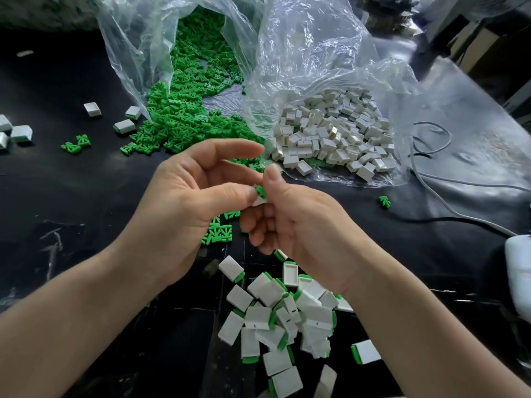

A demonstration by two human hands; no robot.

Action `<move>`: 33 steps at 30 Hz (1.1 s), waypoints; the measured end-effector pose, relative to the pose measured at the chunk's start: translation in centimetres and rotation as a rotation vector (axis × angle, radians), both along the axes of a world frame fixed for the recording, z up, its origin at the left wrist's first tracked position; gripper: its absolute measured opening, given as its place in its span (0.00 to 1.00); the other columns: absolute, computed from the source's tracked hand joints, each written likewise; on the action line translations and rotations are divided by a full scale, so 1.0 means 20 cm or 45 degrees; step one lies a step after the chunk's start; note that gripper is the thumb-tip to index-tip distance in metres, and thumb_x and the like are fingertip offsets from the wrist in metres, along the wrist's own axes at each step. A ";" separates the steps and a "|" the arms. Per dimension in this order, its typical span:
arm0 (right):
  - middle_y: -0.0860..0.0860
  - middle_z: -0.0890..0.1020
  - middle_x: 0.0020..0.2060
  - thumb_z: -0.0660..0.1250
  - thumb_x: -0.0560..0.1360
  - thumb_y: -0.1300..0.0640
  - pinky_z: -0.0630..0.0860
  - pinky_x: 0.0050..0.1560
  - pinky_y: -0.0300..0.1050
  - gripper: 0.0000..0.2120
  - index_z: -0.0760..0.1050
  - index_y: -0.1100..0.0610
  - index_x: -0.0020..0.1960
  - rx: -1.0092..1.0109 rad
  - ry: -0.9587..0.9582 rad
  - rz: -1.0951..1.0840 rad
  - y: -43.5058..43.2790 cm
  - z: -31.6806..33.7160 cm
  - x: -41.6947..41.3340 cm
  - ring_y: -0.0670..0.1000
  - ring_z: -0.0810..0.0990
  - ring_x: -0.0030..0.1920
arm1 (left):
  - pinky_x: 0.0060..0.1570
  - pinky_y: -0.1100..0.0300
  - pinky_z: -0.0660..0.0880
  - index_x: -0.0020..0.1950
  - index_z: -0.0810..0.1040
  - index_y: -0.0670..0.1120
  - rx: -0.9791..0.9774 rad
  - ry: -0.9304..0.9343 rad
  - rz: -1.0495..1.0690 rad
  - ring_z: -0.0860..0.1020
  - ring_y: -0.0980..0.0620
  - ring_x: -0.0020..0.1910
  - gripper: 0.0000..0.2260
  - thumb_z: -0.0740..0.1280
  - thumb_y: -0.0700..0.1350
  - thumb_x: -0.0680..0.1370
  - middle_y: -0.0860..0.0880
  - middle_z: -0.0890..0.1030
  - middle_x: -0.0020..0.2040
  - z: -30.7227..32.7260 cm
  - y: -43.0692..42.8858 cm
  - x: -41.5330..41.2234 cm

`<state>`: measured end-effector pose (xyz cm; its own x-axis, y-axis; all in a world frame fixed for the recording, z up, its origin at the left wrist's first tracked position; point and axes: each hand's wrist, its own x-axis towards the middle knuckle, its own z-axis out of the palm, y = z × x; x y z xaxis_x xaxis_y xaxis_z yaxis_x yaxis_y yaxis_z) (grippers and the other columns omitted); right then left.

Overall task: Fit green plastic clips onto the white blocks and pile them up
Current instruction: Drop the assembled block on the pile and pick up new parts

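The left hand [184, 202] and the right hand [296, 222] meet in the middle. Both pinch 1 small white plastic block [258, 201] with a small green plastic clip [261, 191] on its top end. The left thumb [235, 193] pushes on it from the left. The right thumb [271, 179] sits on the clip from the right, and the right fingers [254, 222] curl under the block. The left pointer finger [230, 150] sticks out straight above the grip. Below the grip, close to the person, lies a pile of white blocks with green clips on [287, 317]. Just under the grip lie a few loose green clips [219, 231]. Above and left of the grip, a big heap of green clips [195, 116] spills out of a clear plastic bag [129, 53]. Above and right of the grip, a second clear plastic bag [316, 53] holds many plain white blocks [330, 136]. Everything sits on a black table [57, 182]. Right of the grip lie grey cables [459, 181] and 1 lone green clip [384, 201].
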<state>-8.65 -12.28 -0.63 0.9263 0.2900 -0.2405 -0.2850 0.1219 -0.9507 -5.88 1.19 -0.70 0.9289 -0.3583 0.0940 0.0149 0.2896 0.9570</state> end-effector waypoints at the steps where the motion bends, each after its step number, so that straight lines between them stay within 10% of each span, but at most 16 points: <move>1: 0.47 0.75 0.28 0.55 0.68 0.41 0.67 0.30 0.36 0.19 0.71 0.57 0.39 -0.047 -0.033 -0.018 0.00 -0.01 0.00 0.45 0.70 0.28 | 0.29 0.59 0.76 0.46 0.80 0.46 -0.003 0.003 -0.006 0.77 0.48 0.28 0.14 0.65 0.33 0.64 0.47 0.82 0.34 0.00 0.00 0.00; 9: 0.45 0.68 0.31 0.51 0.80 0.48 0.63 0.40 0.49 0.16 0.69 0.55 0.39 -0.566 -0.285 -0.134 0.03 -0.05 0.00 0.46 0.66 0.33 | 0.29 0.61 0.77 0.48 0.77 0.43 -0.047 0.045 -0.008 0.81 0.46 0.30 0.16 0.64 0.31 0.63 0.45 0.82 0.32 -0.02 -0.02 -0.01; 23: 0.38 0.70 0.34 0.49 0.79 0.46 0.63 0.36 0.32 0.18 0.73 0.52 0.57 -0.817 -0.426 -0.175 0.05 -0.06 -0.01 0.36 0.68 0.36 | 0.36 0.64 0.77 0.45 0.78 0.44 -0.058 0.166 0.016 0.82 0.54 0.39 0.17 0.63 0.31 0.60 0.46 0.82 0.32 -0.02 -0.02 -0.01; 33: 0.37 0.70 0.29 0.50 0.76 0.41 0.62 0.38 0.35 0.15 0.73 0.42 0.42 -0.650 -0.394 -0.178 0.05 -0.08 -0.01 0.36 0.68 0.33 | 0.31 0.62 0.77 0.47 0.78 0.42 -0.086 0.168 -0.014 0.79 0.49 0.31 0.18 0.62 0.29 0.60 0.45 0.81 0.30 -0.02 -0.02 -0.01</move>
